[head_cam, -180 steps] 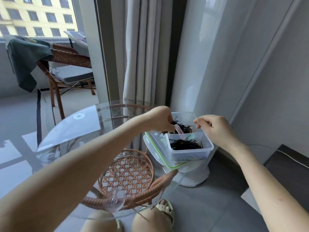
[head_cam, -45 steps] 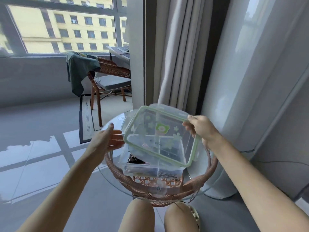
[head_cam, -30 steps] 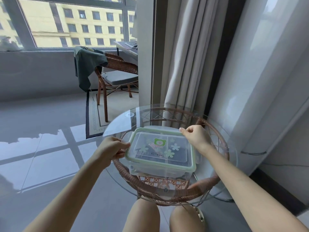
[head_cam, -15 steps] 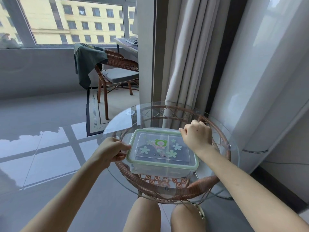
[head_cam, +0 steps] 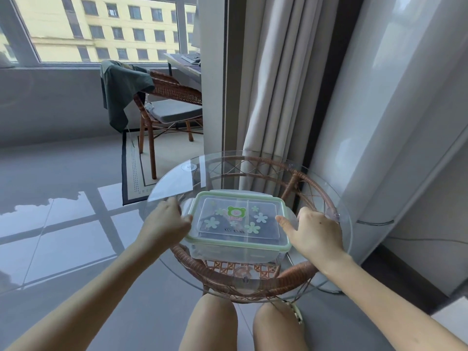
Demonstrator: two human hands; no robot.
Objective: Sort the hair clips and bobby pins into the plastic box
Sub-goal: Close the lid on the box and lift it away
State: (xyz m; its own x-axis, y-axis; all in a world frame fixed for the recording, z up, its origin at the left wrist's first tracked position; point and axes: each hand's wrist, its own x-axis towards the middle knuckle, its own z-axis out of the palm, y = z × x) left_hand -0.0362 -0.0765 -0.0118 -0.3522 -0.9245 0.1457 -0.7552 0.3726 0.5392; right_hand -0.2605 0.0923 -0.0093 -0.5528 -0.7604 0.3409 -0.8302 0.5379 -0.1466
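Note:
The clear plastic box stands on the round glass table with its green-rimmed lid on top; the lid bears a bear and flower print. Dark pins show only dimly through the lid, and no clips lie loose outside. My left hand is curled against the box's left side, its fingers on the left latch flap. My right hand grips the right side, with a fingertip on the lid's right edge over the right latch flap.
The glass top rests on a brown wicker frame. My knees sit just under the near edge. A curtain and white wall stand close behind. A wicker chair with a green garment is at the far left.
The lid, held tilted above the box in my right hand, has come down onto it. My right hand slid from the lid's far corner to the right side; my left stays at the left latch.

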